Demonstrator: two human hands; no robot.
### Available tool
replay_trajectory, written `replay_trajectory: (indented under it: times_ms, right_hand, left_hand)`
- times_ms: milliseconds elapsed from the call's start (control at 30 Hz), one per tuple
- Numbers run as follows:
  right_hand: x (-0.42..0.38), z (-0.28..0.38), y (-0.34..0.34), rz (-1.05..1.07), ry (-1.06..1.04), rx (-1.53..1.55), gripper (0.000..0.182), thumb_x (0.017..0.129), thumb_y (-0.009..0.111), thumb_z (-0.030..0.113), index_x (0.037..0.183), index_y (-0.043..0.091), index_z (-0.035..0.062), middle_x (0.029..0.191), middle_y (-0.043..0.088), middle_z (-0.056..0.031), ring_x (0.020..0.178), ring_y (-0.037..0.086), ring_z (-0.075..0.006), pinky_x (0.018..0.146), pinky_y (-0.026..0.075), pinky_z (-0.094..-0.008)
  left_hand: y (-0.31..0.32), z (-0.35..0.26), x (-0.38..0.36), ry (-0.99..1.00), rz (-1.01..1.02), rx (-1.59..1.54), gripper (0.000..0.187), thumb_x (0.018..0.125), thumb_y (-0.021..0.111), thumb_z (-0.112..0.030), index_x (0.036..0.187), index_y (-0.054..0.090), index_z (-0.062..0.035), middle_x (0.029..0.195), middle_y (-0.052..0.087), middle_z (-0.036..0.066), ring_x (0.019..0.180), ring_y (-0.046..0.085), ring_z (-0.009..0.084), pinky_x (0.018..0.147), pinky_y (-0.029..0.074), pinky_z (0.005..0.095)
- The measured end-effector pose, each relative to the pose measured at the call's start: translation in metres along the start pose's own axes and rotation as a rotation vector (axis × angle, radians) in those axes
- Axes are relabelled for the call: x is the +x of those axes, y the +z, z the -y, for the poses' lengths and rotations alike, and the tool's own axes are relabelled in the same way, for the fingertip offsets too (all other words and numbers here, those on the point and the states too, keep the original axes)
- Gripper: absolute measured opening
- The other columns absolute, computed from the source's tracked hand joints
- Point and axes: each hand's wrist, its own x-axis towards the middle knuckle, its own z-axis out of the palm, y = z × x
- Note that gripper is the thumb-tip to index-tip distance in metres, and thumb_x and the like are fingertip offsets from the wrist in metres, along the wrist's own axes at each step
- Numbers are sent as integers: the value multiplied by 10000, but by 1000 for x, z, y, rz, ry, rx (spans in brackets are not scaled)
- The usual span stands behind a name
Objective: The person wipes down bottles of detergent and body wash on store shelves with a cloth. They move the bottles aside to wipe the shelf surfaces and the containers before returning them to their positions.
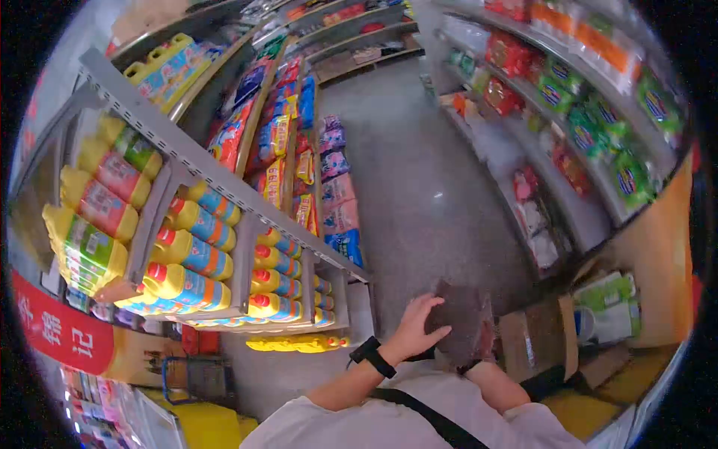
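In front of my body is a dark brown, flat piece (458, 325), blurred, with a reddish, shiny right side. My left hand (416, 328), wearing a black wristband, is at its left edge. The fingers and thumb there are spread, and the fingertips overlap the dark piece in this view. From the lower right my right forearm (499, 385) reaches up to the bottom of the piece. Most of my right hand is hidden behind it, and the piece is held up there.
Shelves of yellow bottles (191, 288) stand on the left, with bagged goods (340, 187) lining the aisle beyond. The grey floor (407, 172) runs ahead between racks. Green packs (598, 123) fill the right shelves. An opened cardboard box (535, 340) sits close on my right.
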Motion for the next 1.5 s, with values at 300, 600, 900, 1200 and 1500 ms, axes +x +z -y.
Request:
replay_trajectory:
  times_ms: [300, 600, 900, 1200, 1500]
  right_hand:
    - [186, 24, 38, 63, -371, 39, 392, 859, 552, 259, 1192, 588, 55, 1073, 629, -129, 1003, 595, -301, 972, 386, -479]
    - [345, 63, 53, 48, -711, 161, 400, 874, 528, 255, 1209, 587, 44, 1073, 641, -134, 992, 609, -306, 996, 381, -499]
    - [446, 50, 116, 201, -1049, 109, 498, 879, 549, 320, 1296, 504, 51, 1227, 557, -148, 1180, 496, -305, 1067, 329, -481]
    - [579, 137, 56, -85, -1121, 562, 397, 960, 476, 254, 1283, 470, 23, 1255, 523, -182, 1168, 496, -348, 1030, 382, -474]
    - [620, 359, -98, -597, -1328, 1572, 561, 890, 628, 220, 1359, 428, -15, 1297, 536, -193, 1203, 512, -337, 1033, 386, -416]
  left_hand:
    - [-43, 93, 103, -140, 48, 375, 653, 904, 609, -419, 1456, 392, -147, 1535, 264, 243, 1406, 256, 462, 1143, 247, 547]
    - [-181, 125, 143, -120, -621, 84, 530, 830, 723, -182, 1311, 523, -85, 1404, 449, 200, 1307, 440, 380, 1089, 370, 435]
    - [-172, 148, 154, -530, -1143, 172, 322, 819, 725, -91, 1125, 629, -63, 1184, 588, 109, 993, 618, 221, 769, 528, 318]
    - [-150, 106, 185, -552, -1153, 372, 256, 828, 685, -41, 1080, 640, -56, 1185, 588, 127, 1067, 609, 249, 830, 537, 341]
    - [-91, 64, 105, -804, -1556, 288, 233, 800, 668, 22, 1025, 651, -31, 1118, 623, 134, 940, 640, 226, 735, 538, 293]
